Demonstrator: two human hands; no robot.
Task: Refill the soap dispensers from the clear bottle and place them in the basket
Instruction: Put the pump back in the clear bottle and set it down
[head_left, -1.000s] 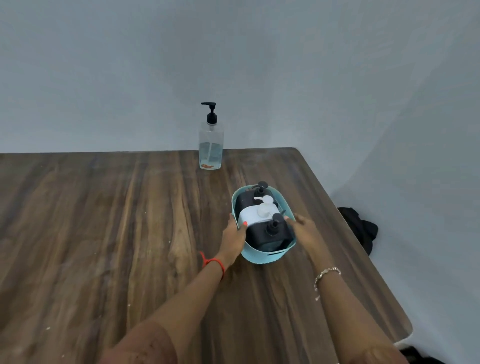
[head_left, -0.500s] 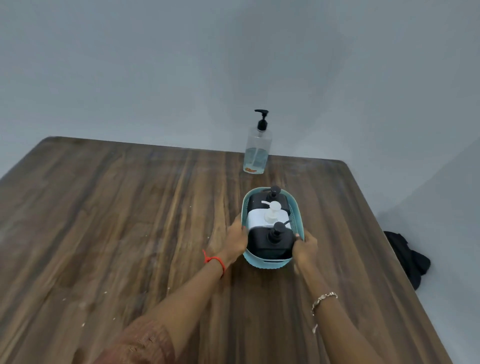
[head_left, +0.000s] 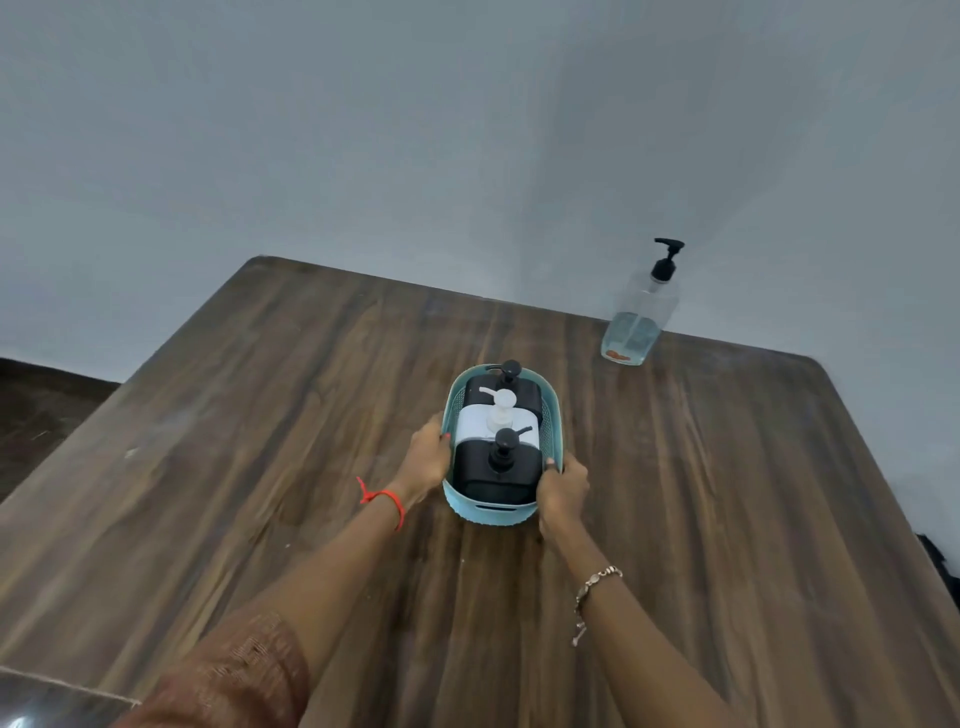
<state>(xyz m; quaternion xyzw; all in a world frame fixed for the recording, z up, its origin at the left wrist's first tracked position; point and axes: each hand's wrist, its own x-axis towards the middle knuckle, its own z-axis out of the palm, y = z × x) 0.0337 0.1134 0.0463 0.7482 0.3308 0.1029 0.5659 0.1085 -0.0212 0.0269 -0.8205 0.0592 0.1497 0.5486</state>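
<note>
- A teal basket (head_left: 551, 415) sat on the wooden table (head_left: 208, 467), near its middle.
- Three dispensers stood in a row inside it: a black one (head_left: 527, 395) at the far end, a white one (head_left: 470, 423) in the middle, and another black one (head_left: 496, 467) nearest the person.
- All three were upright with their pump heads on.
- The left hand (head_left: 428, 457) gripped the basket's left rim, fingers curled around the edge with the thumb at the top.
- The right hand (head_left: 563, 488) held the right near corner, fingers wrapped on the wall and the thumb on the rim.
- A red thread (head_left: 384, 499) circled the left wrist; a chain bracelet (head_left: 595, 584) hung on the right.
- The clear bottle (head_left: 641, 317) stood at the table's far edge, well apart from the basket and to its right, black pump fitted, with a low level of bluish liquid in it.
- A patterned sleeve (head_left: 234, 670) showed at the bottom left.
- A grey wall (head_left: 467, 130) rose behind the table.
</note>
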